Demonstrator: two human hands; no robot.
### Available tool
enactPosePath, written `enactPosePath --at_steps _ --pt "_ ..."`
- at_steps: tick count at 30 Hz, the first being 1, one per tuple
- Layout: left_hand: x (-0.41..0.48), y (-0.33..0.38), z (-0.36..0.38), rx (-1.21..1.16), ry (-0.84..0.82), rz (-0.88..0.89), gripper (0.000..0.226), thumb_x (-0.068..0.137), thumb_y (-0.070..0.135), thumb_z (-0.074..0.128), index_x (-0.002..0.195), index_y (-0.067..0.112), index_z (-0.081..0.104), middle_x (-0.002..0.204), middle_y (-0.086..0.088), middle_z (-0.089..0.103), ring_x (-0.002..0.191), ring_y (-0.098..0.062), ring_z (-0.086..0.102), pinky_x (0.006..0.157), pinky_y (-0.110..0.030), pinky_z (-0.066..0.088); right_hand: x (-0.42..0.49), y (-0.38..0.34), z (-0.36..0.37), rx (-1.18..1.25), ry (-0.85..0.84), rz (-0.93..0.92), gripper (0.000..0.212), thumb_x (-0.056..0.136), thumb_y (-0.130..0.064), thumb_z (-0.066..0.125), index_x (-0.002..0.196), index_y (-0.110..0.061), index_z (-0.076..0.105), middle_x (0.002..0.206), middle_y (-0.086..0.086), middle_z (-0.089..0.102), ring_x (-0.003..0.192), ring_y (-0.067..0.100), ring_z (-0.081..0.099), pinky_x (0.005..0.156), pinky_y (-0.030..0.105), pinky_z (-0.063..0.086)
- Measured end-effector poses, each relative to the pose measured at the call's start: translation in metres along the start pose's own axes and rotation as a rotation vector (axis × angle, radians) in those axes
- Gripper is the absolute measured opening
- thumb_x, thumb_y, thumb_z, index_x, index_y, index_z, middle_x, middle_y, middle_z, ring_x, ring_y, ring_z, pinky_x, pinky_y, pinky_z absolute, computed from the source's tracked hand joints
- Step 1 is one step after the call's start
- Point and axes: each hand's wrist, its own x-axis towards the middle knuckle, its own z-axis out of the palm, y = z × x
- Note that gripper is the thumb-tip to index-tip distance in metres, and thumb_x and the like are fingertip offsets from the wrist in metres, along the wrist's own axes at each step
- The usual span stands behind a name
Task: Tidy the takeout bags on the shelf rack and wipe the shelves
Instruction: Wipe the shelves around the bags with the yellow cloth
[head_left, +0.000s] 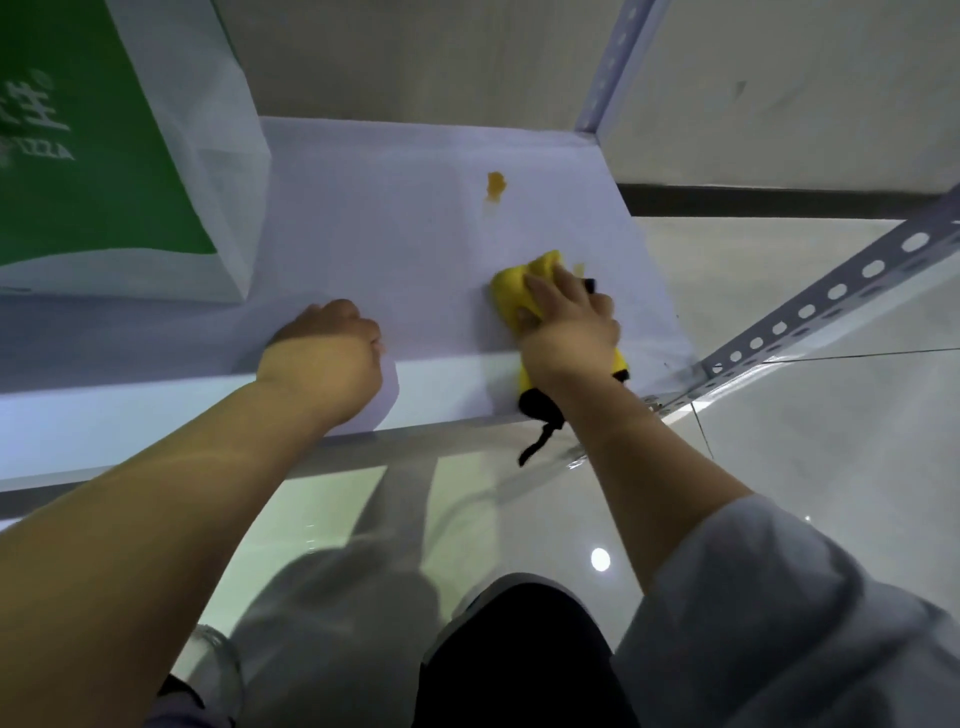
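— Where do we have the crumpled yellow cloth with black trim (519, 291)?

— Under our right hand (569, 322), on the right part of the flat white metal shelf (374, 234). Our fingers (540, 291) lie spread over the top of it and press it down, so the yellow bulges out past the fingertips toward the back of the shelf, while its black end hangs out behind the wrist, over the shelf's front edge (a thin black strip dangles lowest).

— And our left hand (332, 353)?

— Curled into a loose fist, holding nothing, resting at the front edge of the shelf, well apart from the cloth.

— What lies ahead of the cloth?

— 1 orange smear (495, 187), farther back on the shelf, not touched by the cloth. A fainter yellowish mark sits just beside our fingertips.

— Any writing?

— The green and white paper takeout bag (93, 156) stands at the shelf's left end. Its green face carries white characters, cut off by the frame; below them we read letters ending in "ZZA". The rest we cannot tell.

— The rack?

— 2 perforated grey steel uprights (810, 309) meet the shelf's right corners.
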Motion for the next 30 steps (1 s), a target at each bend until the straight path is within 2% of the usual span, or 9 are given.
enactPosePath --at_steps 3,5,11,17,20,23,26,28,30 --pt "-0.001 -0.001 -0.001 0.014 -0.015 0.007 0.018 0.089 0.007 0.045 0.093 0.002 0.061 0.106 -0.017 0.053 0.101 -0.036 0.051 0.078 -0.037 0.041 -0.021 -0.007 0.005 0.003 -0.05 -0.229 0.05 0.087 -0.025 0.051 0.133 -0.04 0.043 0.151 -0.009 0.028 0.116 0.033 0.036 0.091 0.04 0.029" --pt "-0.001 -0.002 -0.001 0.006 -0.019 0.026 0.017 0.089 0.006 0.044 0.093 0.001 0.06 0.105 -0.019 0.053 0.1 -0.036 0.051 0.078 -0.036 0.041 -0.034 0.004 0.004 0.005 -0.059 -0.282 0.046 0.09 -0.031 0.049 0.134 -0.041 0.043 0.15 -0.008 0.032 0.113 0.032 0.038 0.089 0.04 0.03" --pt "-0.007 -0.003 -0.002 0.05 -0.103 0.005 0.035 0.095 0.013 0.037 0.127 0.006 0.05 0.137 -0.017 0.042 0.121 -0.034 0.043 0.098 -0.037 0.037 -0.024 0.068 -0.023 -0.054 -0.027 -0.076 0.045 0.093 -0.038 0.043 0.138 -0.037 0.038 0.152 -0.006 0.029 0.117 0.034 0.037 0.094 0.039 0.032" --pt "-0.003 -0.001 -0.005 0.097 -0.104 0.021 0.022 0.094 0.015 0.038 0.107 0.007 0.055 0.113 -0.013 0.051 0.101 -0.032 0.052 0.083 -0.036 0.043 0.008 0.048 -0.02 -0.11 -0.023 0.098 0.047 0.087 -0.017 0.046 0.132 -0.03 0.039 0.149 0.0 0.026 0.113 0.037 0.035 0.088 0.042 0.03" --pt "0.0 -0.005 -0.002 0.178 -0.076 0.047 0.021 0.094 0.017 0.039 0.106 0.01 0.055 0.11 -0.011 0.051 0.092 -0.033 0.055 0.079 -0.037 0.045 0.028 0.02 -0.01 -0.109 -0.036 0.103 0.047 0.087 -0.021 0.048 0.132 -0.03 0.037 0.149 -0.001 0.022 0.117 0.038 0.031 0.089 0.043 0.029" --pt "0.016 -0.001 -0.012 0.175 -0.138 0.02 0.026 0.097 0.028 0.033 0.104 0.015 0.055 0.109 -0.009 0.05 0.093 -0.032 0.054 0.078 -0.034 0.042 0.023 -0.001 0.004 -0.082 -0.063 -0.067 0.047 0.089 -0.029 0.048 0.134 -0.035 0.034 0.152 -0.006 0.02 0.118 0.036 0.03 0.09 0.042 0.028" --pt "0.029 0.004 -0.021 0.195 -0.164 -0.02 0.029 0.095 0.042 0.031 0.094 0.024 0.053 0.106 -0.005 0.048 0.085 -0.027 0.048 0.073 -0.032 0.039 0.003 0.013 0.006 0.018 -0.041 -0.304 0.051 0.086 -0.028 0.053 0.133 -0.042 0.038 0.147 -0.01 0.031 0.107 0.03 0.035 0.086 0.038 0.03" --pt "0.033 0.003 -0.02 0.174 -0.101 -0.039 0.025 0.092 0.044 0.036 0.091 0.025 0.052 0.105 -0.003 0.049 0.086 -0.026 0.047 0.072 -0.033 0.039 0.001 0.035 -0.002 0.028 0.028 -0.244 0.049 0.084 -0.028 0.054 0.13 -0.042 0.042 0.144 -0.008 0.035 0.104 0.03 0.036 0.085 0.038 0.034" --pt "0.035 0.001 -0.014 0.104 -0.021 -0.037 0.027 0.091 0.042 0.04 0.105 0.024 0.055 0.112 -0.003 0.05 0.101 -0.028 0.047 0.078 -0.035 0.041 0.015 0.052 -0.009 -0.002 0.091 -0.052 0.045 0.086 -0.032 0.054 0.129 -0.037 0.045 0.143 0.002 0.035 0.109 0.035 0.036 0.09 0.041 0.034"
